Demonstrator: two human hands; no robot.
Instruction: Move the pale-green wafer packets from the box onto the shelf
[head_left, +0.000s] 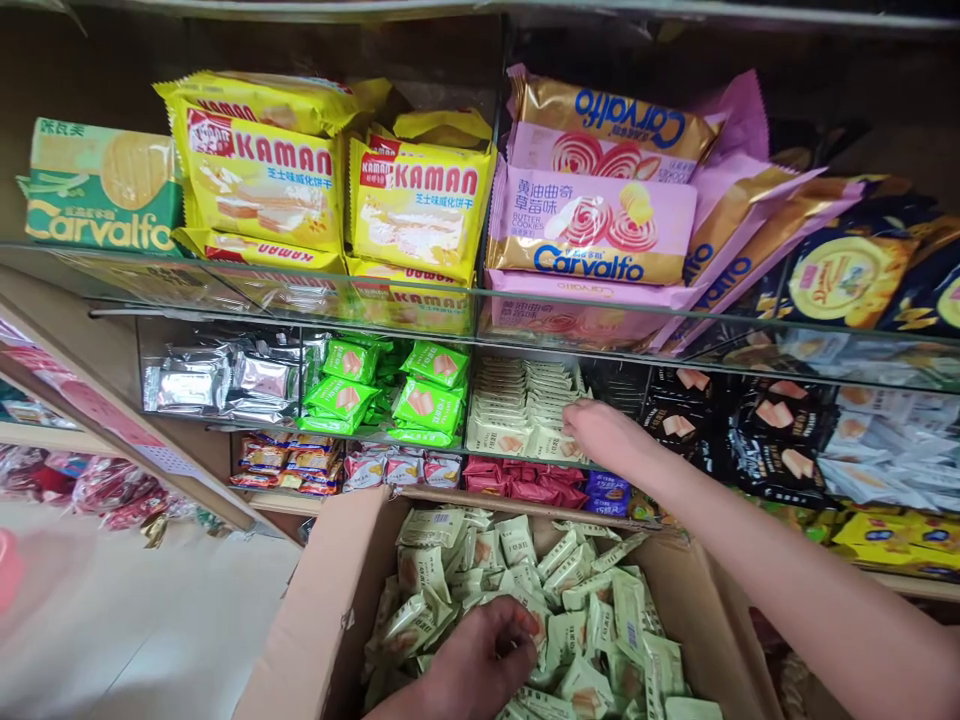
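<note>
My left hand (480,655) is down in an open cardboard box (322,610), its fingers curled around pale green snack packets (592,620) that fill the box. My right hand (604,432) reaches up to a shelf compartment holding rows of cream-coloured snack packets (517,410). Its fingers are bent and pressed against the front packets at the compartment's right side. Whether it grips one I cannot tell.
Glass shelves (480,300) carry yellow Kaman wafer bags (262,180), pink Carvalfo cookie bags (592,225), green packets (390,390), silver packets (217,380) and black packets (720,420). Lower shelves hold red and mixed snacks. A pale floor (135,620) lies to the left.
</note>
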